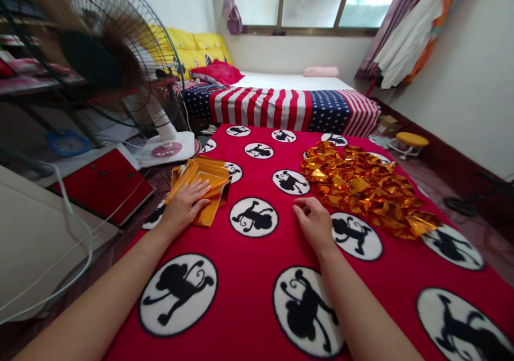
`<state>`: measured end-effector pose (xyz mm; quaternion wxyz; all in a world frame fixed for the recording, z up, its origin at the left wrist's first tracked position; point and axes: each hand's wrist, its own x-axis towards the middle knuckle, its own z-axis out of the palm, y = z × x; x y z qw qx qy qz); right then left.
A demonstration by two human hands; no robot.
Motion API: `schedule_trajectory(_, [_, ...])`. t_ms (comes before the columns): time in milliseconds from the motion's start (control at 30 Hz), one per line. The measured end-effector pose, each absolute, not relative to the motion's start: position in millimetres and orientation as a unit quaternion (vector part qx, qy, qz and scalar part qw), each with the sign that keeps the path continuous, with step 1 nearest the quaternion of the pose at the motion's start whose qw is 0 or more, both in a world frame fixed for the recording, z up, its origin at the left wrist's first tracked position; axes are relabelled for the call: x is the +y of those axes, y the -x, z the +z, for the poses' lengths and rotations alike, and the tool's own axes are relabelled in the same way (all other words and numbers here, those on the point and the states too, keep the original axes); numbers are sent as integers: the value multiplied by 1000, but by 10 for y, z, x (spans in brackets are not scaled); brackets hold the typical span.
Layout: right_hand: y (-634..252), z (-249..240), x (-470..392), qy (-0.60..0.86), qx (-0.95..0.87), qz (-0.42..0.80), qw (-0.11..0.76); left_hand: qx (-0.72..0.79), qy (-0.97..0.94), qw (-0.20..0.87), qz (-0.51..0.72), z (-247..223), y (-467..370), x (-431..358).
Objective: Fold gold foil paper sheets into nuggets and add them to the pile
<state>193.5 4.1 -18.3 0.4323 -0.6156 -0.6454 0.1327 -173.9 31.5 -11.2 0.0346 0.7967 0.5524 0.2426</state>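
Note:
My left hand lies flat with its fingers stretched over a stack of golden foil paper sheets at the left edge of the red cloth. Some sheets have pale borders, and the stack is uneven. My right hand rests on the cloth right of the middle, its fingers loosely curled together, with nothing visible in them. Just beyond and to the right of it spreads a heap of folded shiny gold foil pieces. The underside of my right hand is hidden.
The red cloth has round white patches with black monkey figures. A standing fan with blurred blades is at left, near a red panel. Behind lies a bed with a striped, starred cover. A yellow-topped stool stands at right.

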Motion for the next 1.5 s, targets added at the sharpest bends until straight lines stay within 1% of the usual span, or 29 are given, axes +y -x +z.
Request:
schedule_trajectory(267, [-1947, -193, 50, 614, -645, 142, 433, 551, -794, 55, 250, -56, 1745, 345])
schedule_trajectory(433, [-1942, -193, 44, 615, -645, 140, 432, 561, -762, 62, 318, -22, 1695, 324])
schedule_trajectory(500, [-1940, -191, 41, 616, -644, 141, 431, 580, -740, 45, 336, 30, 1687, 288])
schedule_trajectory(600, [-1940, -184, 40, 616, -643, 145, 432, 607, -714, -22, 347, 178, 1678, 244])
schedule_trajectory(667, [-1938, -179, 39, 616, -640, 148, 436, 610, -687, -47, 391, 307, 1619, 239])
schedule_trajectory(700, [-1932, -175, 37, 613, -638, 151, 442, 610, -663, -37, 432, 369, 1557, 244])
schedule_trajectory(733, [-1922, -170, 33, 606, -637, 157, 451, 608, -631, -3, 482, 423, 1469, 251])
schedule_trajectory(767, [-1905, -163, 25, 595, -635, 168, 463, 603, -587, 56, 537, 465, 1354, 259])
schedule_trajectory(833, [-1853, -137, -2, 562, -623, 222, 497, 548, -488, 232, 638, 503, 1054, 264])
schedule_trajectory(867, [-1818, -119, -20, 541, -607, 267, 517, 505, -438, 322, 670, 497, 882, 255])
schedule_trajectory(933, [-1744, -75, -62, 485, -556, 396, 546, 443, -368, 463, 674, 442, 530, 209])
schedule_trajectory(1000, [-1684, -32, -96, 425, -513, 499, 554, 411, -316, 566, 640, 355, 226, 129])
schedule_trajectory(1033, [-1667, -15, -105, 407, -485, 528, 566, 403, -291, 609, 617, 310, 111, 85])
schedule_trajectory(1100, [-1668, 8, -107, 399, -444, 544, 590, 390, -240, 684, 568, 236, -23, 10])
schedule_trajectory(1200, [-1740, 17, -76, 412, -426, 527, 609, 374, -175, 740, 531, 189, 3, -34])
schedule_trajectory(1300, [-1828, 8, -36, 418, -445, 525, 593, 342, -211, 772, 492, 189, 155, -20])
schedule_trajectory(1367, [-1858, -10, -19, 419, -464, 528, 575, 355, -270, 761, 471, 180, 232, -13])
schedule_trajectory(1433, [-1862, -39, -14, 425, -486, 519, 560, 387, -329, 727, 463, 156, 259, -16])
schedule_trajectory(1500, [-1850, -67, -21, 441, -527, 462, 560, 414, -360, 694, 465, 128, 249, -20])
